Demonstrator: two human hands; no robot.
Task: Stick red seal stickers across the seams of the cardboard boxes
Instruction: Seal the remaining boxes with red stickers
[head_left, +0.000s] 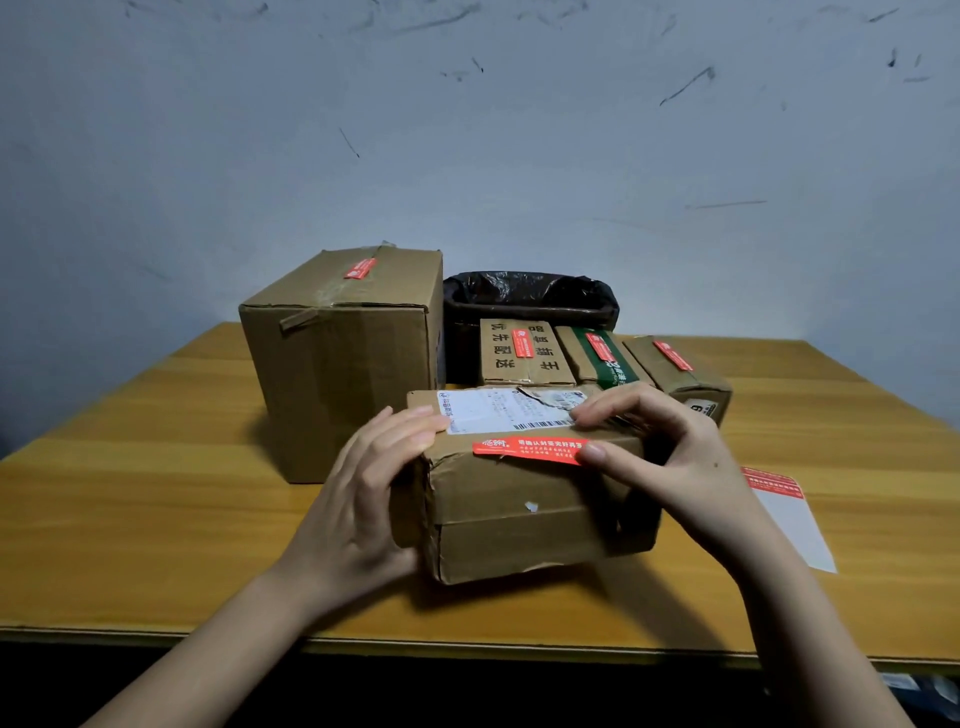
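Observation:
A worn cardboard box (524, 519) with a white shipping label on top sits at the table's front middle. A red seal sticker (527, 450) lies along its top front edge. My left hand (374, 478) rests flat against the box's left end, fingers straight on the top corner. My right hand (670, 452) pinches the sticker's right end, thumb on the front face and fingers curled over the top of the box.
A tall cardboard box (343, 358) with a red sticker stands behind on the left. Three small stickered boxes (524, 353) (602, 358) (680, 374) sit behind, in front of a bin with a black bag (530, 296). A sticker backing sheet (789, 514) lies at right on the wooden table (130, 493).

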